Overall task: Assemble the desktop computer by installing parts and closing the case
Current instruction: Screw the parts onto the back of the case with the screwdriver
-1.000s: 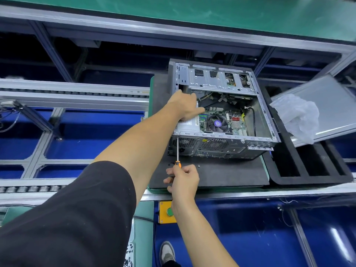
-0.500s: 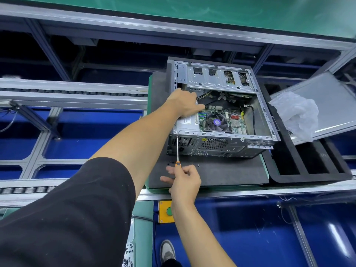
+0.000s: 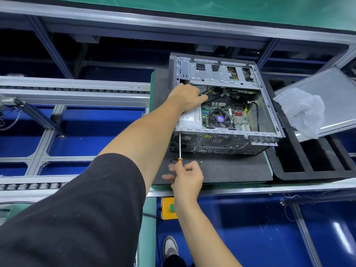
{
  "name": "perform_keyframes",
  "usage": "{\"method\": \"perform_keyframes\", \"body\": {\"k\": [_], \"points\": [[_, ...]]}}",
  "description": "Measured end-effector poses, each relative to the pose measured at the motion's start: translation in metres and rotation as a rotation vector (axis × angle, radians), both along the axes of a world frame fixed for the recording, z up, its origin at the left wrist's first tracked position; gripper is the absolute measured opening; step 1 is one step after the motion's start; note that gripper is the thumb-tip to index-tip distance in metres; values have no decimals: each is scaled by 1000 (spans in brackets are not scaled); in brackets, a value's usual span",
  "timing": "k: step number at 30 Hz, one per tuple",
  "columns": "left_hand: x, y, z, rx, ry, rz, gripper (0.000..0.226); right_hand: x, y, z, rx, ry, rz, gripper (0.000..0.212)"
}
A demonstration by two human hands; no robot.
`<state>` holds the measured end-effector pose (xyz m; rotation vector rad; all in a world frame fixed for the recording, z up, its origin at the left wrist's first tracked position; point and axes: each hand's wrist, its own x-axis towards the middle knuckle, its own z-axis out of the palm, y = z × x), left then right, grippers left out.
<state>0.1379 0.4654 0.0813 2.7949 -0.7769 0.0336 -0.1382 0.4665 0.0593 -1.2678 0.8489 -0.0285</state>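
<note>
Here, a screw goes into the open computer case [image 3: 221, 132], lying on the black mat [image 3: 231, 168]
Left hand [image 3: 187, 99] presses on its power supply [image 3: 189, 118]; right hand [image 3: 187, 178] grips the screwdriver [image 3: 180, 147], tip at the near-left corner, where it may slip

Lighting: bright overhead light is glaring off blue panels below the right hand [image 3: 187, 178] | Blur: its fingers are smearing | Edges: rails are bowing outward.
</note>
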Motion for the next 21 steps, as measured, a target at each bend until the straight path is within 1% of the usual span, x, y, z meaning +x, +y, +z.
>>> {"method": "perform_keyframes", "body": {"k": [2,3,4,6,7,8,9,11,12,14,17,18,19,20,21], "points": [[0,0,-1,-4,2,0,46,1,-3,1,45,27,3,16],[1,0,-1,-5,0,0,46,2,-5,2,126,60,27,14],[1,0,-1,-5,-2,1,46,4,-7,3,264,95,51,12],[1,-1,-1,-11,5,2,46,6,-13,7,561,139,70,20],[1,-1,-2,-18,11,6,46,7,-15,7,636,144,70,24],[1,-1,-2,-26,16,13,46,7,-16,7,659,141,71,24],[0,-1,-2,-31,20,17,46,7,-15,7,652,140,69,20],[-1,0,-1,-33,20,22,46,8,-11,7,574,125,47,10],[-1,0,0,-32,17,23,46,7,-8,7,506,114,37,12],[-2,0,1,-28,10,24,46,6,-6,6,320,76,19,16],[-3,0,3,-23,14,24,45,2,-3,2,0,25,23,14],[-4,0,4,-22,12,24,44,0,-3,1,-63,34,41,14],[-4,0,4,-17,9,23,44,0,-4,2,-52,55,62,13],[-5,0,5,-11,5,21,44,1,-5,3,69,76,70,11],[-5,0,5,-8,-3,21,44,4,-7,7,300,86,63,9]]}}
